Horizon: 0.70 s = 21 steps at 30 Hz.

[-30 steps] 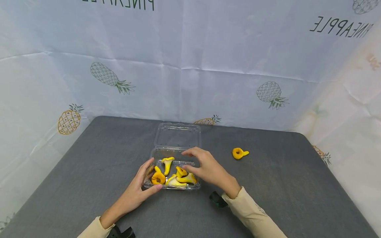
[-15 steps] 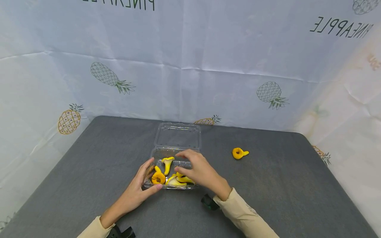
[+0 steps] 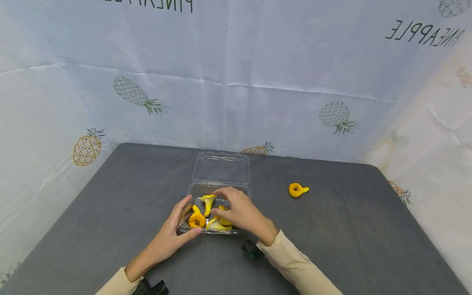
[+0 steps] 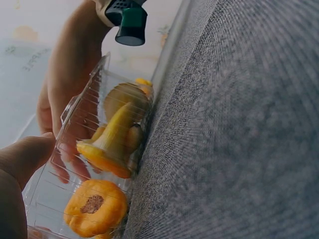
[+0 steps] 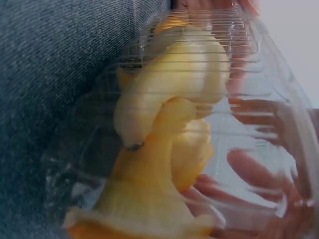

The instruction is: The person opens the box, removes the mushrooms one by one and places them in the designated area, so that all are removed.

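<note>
A clear plastic clamshell box (image 3: 219, 189) lies on the grey table with its lid (image 3: 221, 168) folded open behind it. Several yellow and orange toy mushrooms (image 3: 207, 201) lie in the tray. My left hand (image 3: 186, 219) grips the tray's front left corner, thumb on the front edge and fingers on the left wall. My right hand (image 3: 226, 203) reaches into the tray with arched fingers over the mushrooms; whether it pinches one is hidden. The left wrist view shows an orange cap (image 4: 94, 206) and a tilted mushroom (image 4: 107, 144) through the wall. The right wrist view shows pale mushrooms (image 5: 169, 99) and blurred fingers (image 5: 254, 169) behind plastic.
One more orange mushroom (image 3: 298, 189) lies alone on the table (image 3: 332, 229) to the right of the box. A white cloth printed with pineapples (image 3: 236, 82) hangs close behind and at both sides of the table.
My right hand has slid left across the tray, from its right side to over the middle mushrooms. The left hand and the box have stayed put.
</note>
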Available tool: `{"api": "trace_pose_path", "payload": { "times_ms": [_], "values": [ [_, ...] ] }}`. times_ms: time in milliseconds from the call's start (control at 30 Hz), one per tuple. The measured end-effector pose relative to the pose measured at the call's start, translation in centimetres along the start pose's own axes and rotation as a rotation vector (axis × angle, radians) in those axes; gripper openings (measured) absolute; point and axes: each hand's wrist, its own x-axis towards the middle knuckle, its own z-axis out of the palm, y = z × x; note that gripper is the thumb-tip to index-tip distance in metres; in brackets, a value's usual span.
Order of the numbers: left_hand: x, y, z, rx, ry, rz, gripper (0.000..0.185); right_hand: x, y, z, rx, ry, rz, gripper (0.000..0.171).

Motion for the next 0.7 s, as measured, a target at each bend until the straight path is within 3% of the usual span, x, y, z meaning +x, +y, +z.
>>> {"api": "trace_pose_path", "payload": {
  "times_ms": [500,700],
  "values": [
    [0.1,-0.1,0.0,-0.004,-0.002,0.004,0.086,1.6,0.0,0.7,-0.008,-0.1,0.096,0.054],
    [0.0,-0.1,0.0,-0.004,-0.007,0.006,0.086,1.9,0.1,0.9,-0.029,-0.109,0.094,0.052]
  ]
}}
